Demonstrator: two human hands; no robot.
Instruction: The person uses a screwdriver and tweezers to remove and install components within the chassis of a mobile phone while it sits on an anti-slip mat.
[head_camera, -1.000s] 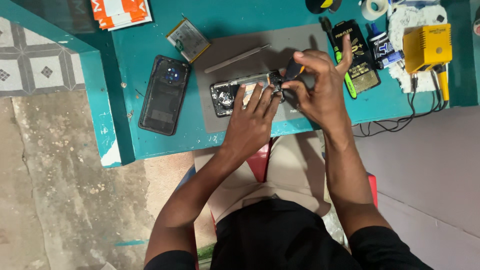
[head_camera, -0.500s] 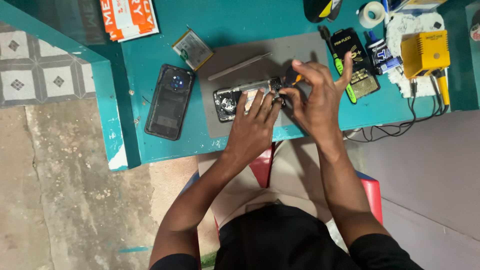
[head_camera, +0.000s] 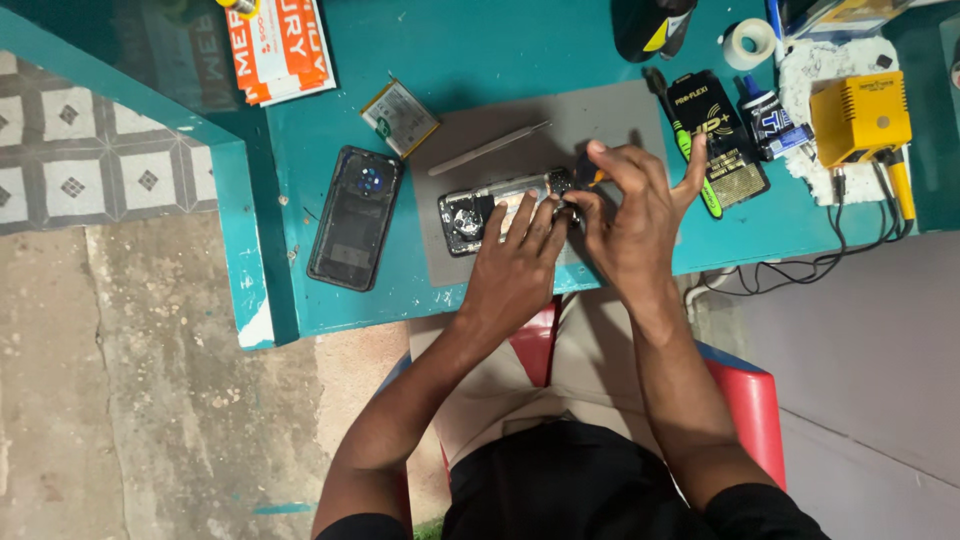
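Observation:
An opened phone with its insides showing lies on a grey work mat on the teal table. My left hand rests flat on the phone and presses it down. My right hand pinches a small tool with an orange tip at the phone's right end. The fingers hide that end of the phone. A thin metal pry tool lies on the mat above the phone.
Left of the mat lie a dark phone back cover and a flat battery. At right are a yellow soldering unit with cables, a tape roll, a black packet and small bottles. A red stool is under me.
The view has shifted slightly, so the table sits lower and further right. Both hands stay on the phone, with the right fingers working at its right end.

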